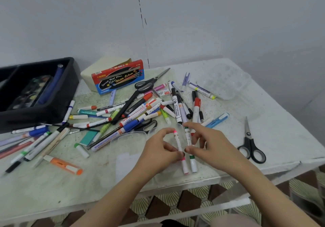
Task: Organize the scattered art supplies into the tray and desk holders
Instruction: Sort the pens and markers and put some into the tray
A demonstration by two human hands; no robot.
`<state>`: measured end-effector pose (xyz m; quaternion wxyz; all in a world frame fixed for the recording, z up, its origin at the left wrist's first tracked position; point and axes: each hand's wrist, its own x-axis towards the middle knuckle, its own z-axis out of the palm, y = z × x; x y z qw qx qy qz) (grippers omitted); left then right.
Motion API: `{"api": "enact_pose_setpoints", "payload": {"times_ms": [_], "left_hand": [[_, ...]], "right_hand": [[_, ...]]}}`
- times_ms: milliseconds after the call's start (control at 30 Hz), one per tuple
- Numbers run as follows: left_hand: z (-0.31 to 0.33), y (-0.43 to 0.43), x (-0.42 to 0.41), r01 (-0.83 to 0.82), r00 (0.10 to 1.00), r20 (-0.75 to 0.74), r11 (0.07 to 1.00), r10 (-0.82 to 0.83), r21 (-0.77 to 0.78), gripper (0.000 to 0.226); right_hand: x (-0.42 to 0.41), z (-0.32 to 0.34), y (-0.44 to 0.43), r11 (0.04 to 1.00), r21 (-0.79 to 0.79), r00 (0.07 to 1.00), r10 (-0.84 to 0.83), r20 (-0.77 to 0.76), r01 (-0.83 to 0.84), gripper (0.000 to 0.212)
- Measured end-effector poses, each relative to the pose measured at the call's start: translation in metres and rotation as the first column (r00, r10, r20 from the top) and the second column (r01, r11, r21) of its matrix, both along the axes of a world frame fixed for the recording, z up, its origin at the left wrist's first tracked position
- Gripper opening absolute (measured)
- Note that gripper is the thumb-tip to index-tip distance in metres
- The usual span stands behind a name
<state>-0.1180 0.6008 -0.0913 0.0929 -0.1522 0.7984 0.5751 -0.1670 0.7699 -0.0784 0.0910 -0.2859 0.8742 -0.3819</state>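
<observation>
My left hand [161,148] pinches a white marker with pink ends [179,146], held nearly upright over the table's front edge. Beside it, my right hand [209,141] pinches a white marker with green ends [189,142]. Both markers stand inside a clear plastic holder [130,138] whose outline is hard to make out. A heap of markers, pens and highlighters [140,110] lies scattered just behind my hands. The black tray [37,93] sits at the far left with a blue pen and a paint tin inside.
A red and blue watercolour box [118,78] leans on a cream holder [93,71] at the back. Black scissors [250,143] lie at the right, another pair [147,84] sits in the heap. A clear palette [224,81] rests back right. An orange highlighter [64,164] lies front left.
</observation>
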Motion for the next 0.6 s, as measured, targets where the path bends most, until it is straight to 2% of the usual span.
{"api": "enact_pose_setpoints", "payload": {"times_ms": [233,333,467,600], "left_hand": [[0.000,0.001,0.001,-0.012,1.000,-0.011,1.000,0.012,-0.029,0.068],[0.000,0.000,0.001,-0.011,1.000,-0.015,0.999,0.010,-0.030,0.067],[0.001,0.000,0.000,0.000,1.000,-0.014,1.000,0.000,-0.025,0.067],[0.001,-0.002,0.000,0.013,1.000,-0.011,1.000,-0.013,-0.022,0.065]], "right_hand": [[-0.009,-0.006,-0.002,0.982,0.175,0.994,0.085,-0.067,-0.072,0.069],[-0.011,-0.004,-0.002,0.957,0.269,0.989,0.130,-0.074,-0.106,0.067],[-0.011,-0.004,-0.003,0.951,0.272,0.985,0.165,-0.050,-0.146,0.068],[-0.015,-0.002,-0.004,0.921,0.345,0.980,0.197,-0.009,-0.182,0.063]]}}
